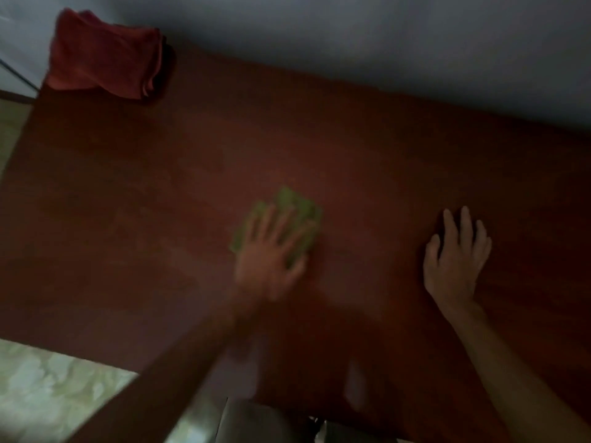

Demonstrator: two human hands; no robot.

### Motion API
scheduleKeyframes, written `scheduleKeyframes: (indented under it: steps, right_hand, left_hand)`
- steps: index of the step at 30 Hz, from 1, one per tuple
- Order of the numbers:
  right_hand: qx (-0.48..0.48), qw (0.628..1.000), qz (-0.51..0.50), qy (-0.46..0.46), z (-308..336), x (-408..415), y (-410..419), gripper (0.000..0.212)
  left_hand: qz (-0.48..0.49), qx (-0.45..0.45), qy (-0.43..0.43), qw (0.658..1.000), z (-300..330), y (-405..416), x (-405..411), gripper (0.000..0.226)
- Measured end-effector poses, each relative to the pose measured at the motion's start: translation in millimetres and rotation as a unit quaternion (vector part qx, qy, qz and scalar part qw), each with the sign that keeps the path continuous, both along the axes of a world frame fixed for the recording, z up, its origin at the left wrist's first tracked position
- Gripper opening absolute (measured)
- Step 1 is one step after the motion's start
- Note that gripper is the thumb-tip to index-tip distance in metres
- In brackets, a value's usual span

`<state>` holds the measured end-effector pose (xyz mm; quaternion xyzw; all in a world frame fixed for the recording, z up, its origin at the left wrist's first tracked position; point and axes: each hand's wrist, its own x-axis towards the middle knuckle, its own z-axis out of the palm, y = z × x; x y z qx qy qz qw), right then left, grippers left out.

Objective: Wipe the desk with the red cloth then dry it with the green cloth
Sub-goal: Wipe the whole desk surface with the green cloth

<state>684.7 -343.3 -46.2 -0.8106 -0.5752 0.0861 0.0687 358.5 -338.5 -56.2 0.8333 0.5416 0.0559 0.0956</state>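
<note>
Left hand [268, 257] presses green cloth [287, 215] on dim reddish-brown desk [367, 148].

Desk [367, 148]: dark reddish-brown wood-grain top, dimly lit, set against a pale wall. Red cloth [105, 55]: folded in thick layers, lying at the far left corner, partly over the edge. Green cloth [297, 209]: small, crumpled, flat on the desk near its middle, partly covered; outline blurred.
</note>
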Motion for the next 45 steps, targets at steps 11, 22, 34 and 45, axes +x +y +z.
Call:
scheduleKeyframes:
  steps: [11,22,34,45]
  right_hand:
    - [0.024,0.995,0.095,0.034,-1,-197,39,0.051]
    - [0.017,0.994,0.109,0.011,-8,-256,56,0.053]
    - [0.057,0.994,0.093,-0.012,-7,-267,59,0.050]
    - [0.061,0.993,0.096,0.003,-7,-265,59,0.049]
  left_hand:
    - [0.422,-0.038,0.058,0.904,5,97,-269,0.068]
    - [-0.030,-0.019,0.001,0.999,0,59,-66,0.053]
    - [0.540,-0.021,0.056,0.840,-3,66,-382,0.064]
    - [-0.080,-0.018,-0.013,0.997,1,21,-140,0.061]
